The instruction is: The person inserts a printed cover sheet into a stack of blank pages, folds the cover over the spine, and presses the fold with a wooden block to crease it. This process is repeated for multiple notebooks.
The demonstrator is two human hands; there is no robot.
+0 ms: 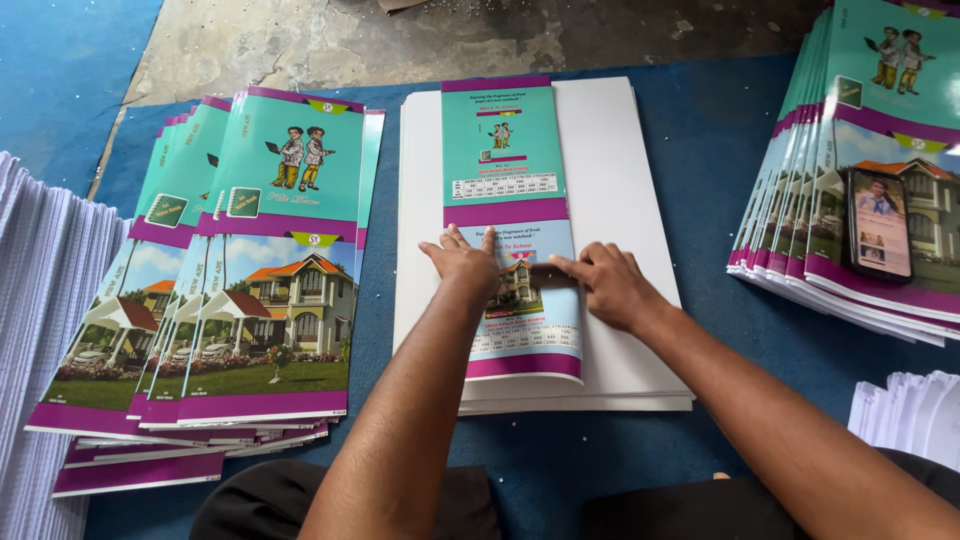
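Pressing flat with open fingers, the left hand (463,262) and the right hand (608,284) are both resting on a printed cover sheet (505,200), gripping nothing; the right forefinger is pointing along the sheet's middle fold line. That teal-and-purple cover sheet is lying face up on a white paper stack (615,200), near the stack's left half, with white margin showing on both sides. Left of the paper stack, a fanned pile of covers (250,290) showing a house picture is sitting on the blue mat (700,130). Further left of the paper stack, the ruled edges of a white page bundle (40,300) are showing. Right of the paper stack, another pile of covers (850,130) is leaning in a slanted row, with a phone (880,223) lying on top, its screen lit. Beyond the paper stack, bare concrete floor (400,40) is showing.
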